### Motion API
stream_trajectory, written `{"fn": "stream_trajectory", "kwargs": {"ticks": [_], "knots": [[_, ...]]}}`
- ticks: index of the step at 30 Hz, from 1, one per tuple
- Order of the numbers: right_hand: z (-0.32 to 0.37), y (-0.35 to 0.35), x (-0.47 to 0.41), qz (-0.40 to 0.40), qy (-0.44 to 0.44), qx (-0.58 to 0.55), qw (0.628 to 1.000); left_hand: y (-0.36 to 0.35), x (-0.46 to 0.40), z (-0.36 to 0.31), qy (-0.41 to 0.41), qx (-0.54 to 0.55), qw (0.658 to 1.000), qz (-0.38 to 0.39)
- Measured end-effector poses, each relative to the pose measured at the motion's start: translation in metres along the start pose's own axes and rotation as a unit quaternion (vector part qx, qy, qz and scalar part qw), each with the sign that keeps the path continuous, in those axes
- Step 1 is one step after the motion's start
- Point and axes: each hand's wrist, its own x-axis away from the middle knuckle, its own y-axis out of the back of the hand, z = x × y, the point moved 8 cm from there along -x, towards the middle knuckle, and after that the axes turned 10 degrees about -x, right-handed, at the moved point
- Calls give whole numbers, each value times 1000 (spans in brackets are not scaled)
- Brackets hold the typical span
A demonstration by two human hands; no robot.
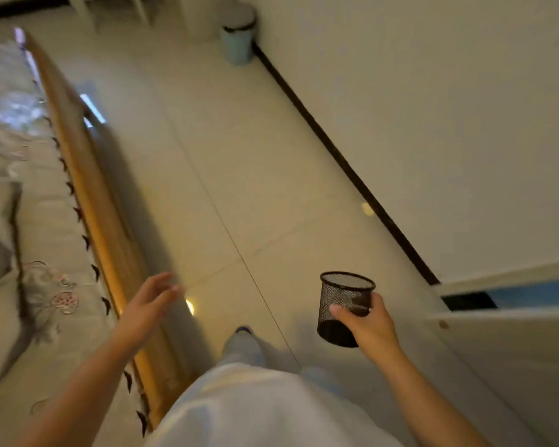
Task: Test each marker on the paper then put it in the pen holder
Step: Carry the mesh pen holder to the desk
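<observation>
A black wire-mesh pen holder (342,295) is held upright in the air over the floor, with nothing visible inside it. My right hand (367,324) is wrapped around its lower right side. My left hand (146,304) hangs free to the left, fingers spread and holding nothing, above the wooden edge of a bed. No markers or paper are in view.
A bed with a wooden side rail (88,175) and a patterned cover runs along the left. A tiled floor (239,156) stretches ahead to a pale blue bin (238,40) by the wall. White furniture (504,333) with a gap stands at the right.
</observation>
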Motion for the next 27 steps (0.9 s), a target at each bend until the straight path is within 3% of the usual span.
{"fn": "stream_trajectory", "kwargs": {"ticks": [6, 14, 19, 23, 27], "knots": [[99, -108, -88, 67, 0, 30, 997, 112, -93, -41, 16, 21, 997, -68], [208, -238, -265, 94, 0, 57, 994, 147, -259, -124, 41, 37, 996, -74], [319, -328, -363, 165, 22, 116, 979, 188, -336, -165, 101, 37, 993, -55], [422, -408, -431, 215, 46, 118, 968, 246, -395, -193, 141, 80, 977, -137], [497, -476, -495, 230, 65, 120, 964, 279, -458, -220, 162, 111, 971, -134]]}}
